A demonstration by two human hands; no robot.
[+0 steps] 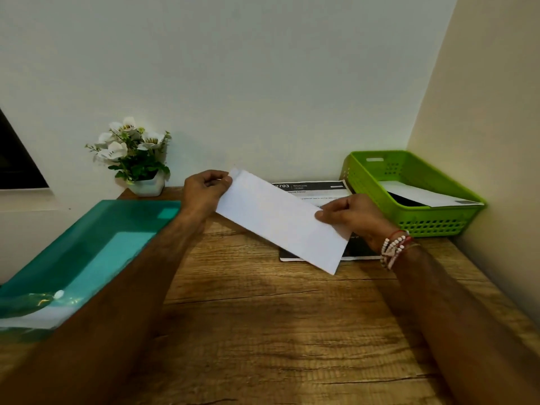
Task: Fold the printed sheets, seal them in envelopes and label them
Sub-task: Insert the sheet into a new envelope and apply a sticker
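I hold a long white envelope [280,220] slantwise above the wooden table [263,317]. My left hand [204,191] pinches its far left corner. On the right side of the envelope my right hand [353,217] grips the edge with the thumb on top. Under the envelope lies a stack of printed sheets [315,191] with black headers; most of the stack is hidden by the envelope and my right hand.
A green plastic basket [409,220] at the back right holds an envelope. A teal translucent folder [87,252] lies on the left. A small white pot of artificial flowers [134,153] stands against the back wall. Walls close the back and right sides.
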